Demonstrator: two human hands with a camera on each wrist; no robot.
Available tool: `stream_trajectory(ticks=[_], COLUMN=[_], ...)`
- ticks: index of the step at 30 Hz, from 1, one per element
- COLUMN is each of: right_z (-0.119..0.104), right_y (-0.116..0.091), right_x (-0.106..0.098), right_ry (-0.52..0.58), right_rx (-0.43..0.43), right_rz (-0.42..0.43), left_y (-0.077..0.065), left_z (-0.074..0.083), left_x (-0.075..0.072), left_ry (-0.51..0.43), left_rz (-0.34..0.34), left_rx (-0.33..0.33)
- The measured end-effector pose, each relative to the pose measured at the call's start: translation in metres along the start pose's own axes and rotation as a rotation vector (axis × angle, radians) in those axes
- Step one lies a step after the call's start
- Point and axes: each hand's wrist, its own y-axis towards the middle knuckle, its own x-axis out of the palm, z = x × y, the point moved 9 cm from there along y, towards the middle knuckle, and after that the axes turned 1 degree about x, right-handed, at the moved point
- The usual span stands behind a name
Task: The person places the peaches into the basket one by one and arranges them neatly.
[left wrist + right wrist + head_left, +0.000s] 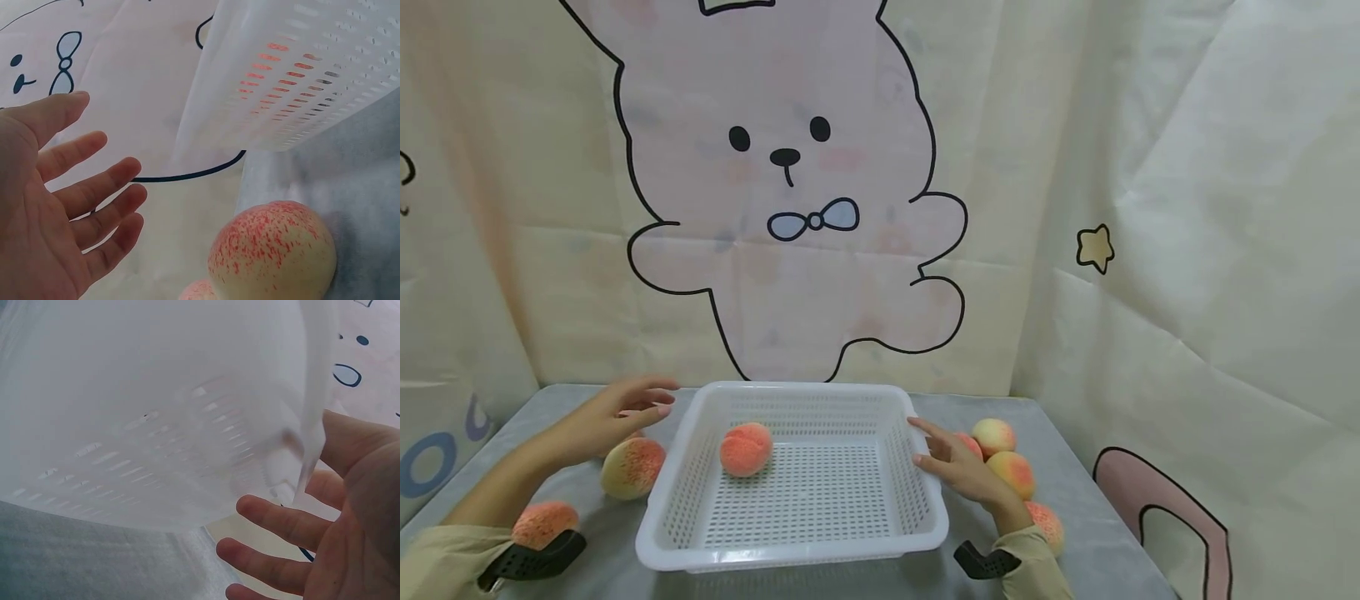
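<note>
A white plastic basket (790,554) with slotted walls stands on the table, one orange-pink peach (747,450) inside it at the left. My right hand (958,467) grips the basket's right rim; in the right wrist view its thumb goes over the rim (315,394) and other fingers are outside the wall. My left hand (613,417) hovers left of the basket, apart from it, fingers spread and holding nothing. Below that hand lies a yellow-pink peach (275,253), with another peach (199,290) partly hidden behind it.
Near my left wrist lies another peach (545,523). Several peaches (1011,473) lie right of the basket, partly covered by my right hand and forearm. A grey cloth (992,408) covers the table. Behind it hangs a curtain (1000,317) with a cartoon bear.
</note>
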Motion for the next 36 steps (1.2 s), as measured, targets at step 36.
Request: stream_trajectory(ticks=[36], right_z=[-0.001], right_y=[0.015], right_x=[0.005], right_ry=[-0.007], right_rx=[0.024], right_rz=[0.003], left_y=[-0.092], left_z=[-0.089], left_x=[-0.041], left_ry=[0.088], left_rz=[0.178], left_rx=[-0.247])
